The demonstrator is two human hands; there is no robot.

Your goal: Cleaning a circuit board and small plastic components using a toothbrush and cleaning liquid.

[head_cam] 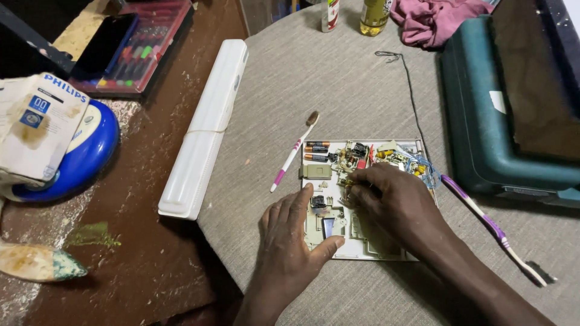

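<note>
Opened white device shell [362, 250] on the tabletop [338, 78], circuit boards [353, 156] exposed at 12 o'clock. Left hand [290, 232] flat, released, steadying it; right hand [393, 199] fingers [356, 181] pinch an unidentifiable small internal part. Disassembly appears midway.

An opened device tray [386, 256] lies on the cloth-covered table [362, 90], directly before the person. The left hand [290, 232] rests on the tray's near left corner; the right hand [393, 199] lies across its middle, fingertips on the circuit parts [353, 156] inside. Batteries [316, 151] sit in the tray's far left corner. One toothbrush [295, 151] lies just left of the tray, another toothbrush [492, 226] to its right. A hard case [483, 133] stands further right. A long housing [205, 127] lies at the table's left edge. Two bottles [350, 15] and a bundled cloth [435, 21] lie at the far edge.
</note>
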